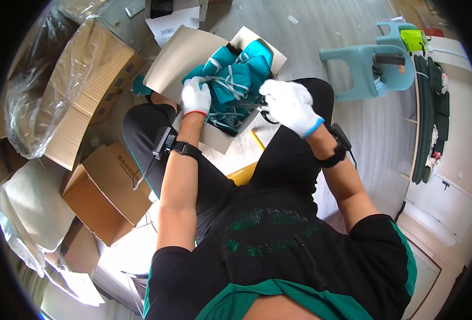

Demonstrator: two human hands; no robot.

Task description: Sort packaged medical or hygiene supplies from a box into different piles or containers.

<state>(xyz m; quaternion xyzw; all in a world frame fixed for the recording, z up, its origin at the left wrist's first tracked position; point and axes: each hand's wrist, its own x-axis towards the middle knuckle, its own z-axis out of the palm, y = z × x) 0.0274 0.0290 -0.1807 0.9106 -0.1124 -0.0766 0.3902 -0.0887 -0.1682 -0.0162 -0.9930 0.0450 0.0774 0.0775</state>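
An opened cardboard box stands between my knees, filled with several teal cloth pieces tied with pale cords. My left hand, in a white knit glove with a red cuff, is at the box's left side. Its fingers are closed on the edge of a teal cloth piece. At the right side of the box is my right hand, gloved in white with a blue cuff. It grips black-handled scissors, whose ring shows below the fingers; the blades are mostly hidden.
A plastic-wrapped carton leans at the left, above an open brown box. Pale blue plastic stools stand at the right, with a dark object on one. Green cushions lie farther right. Part of a yellow seat shows between my legs.
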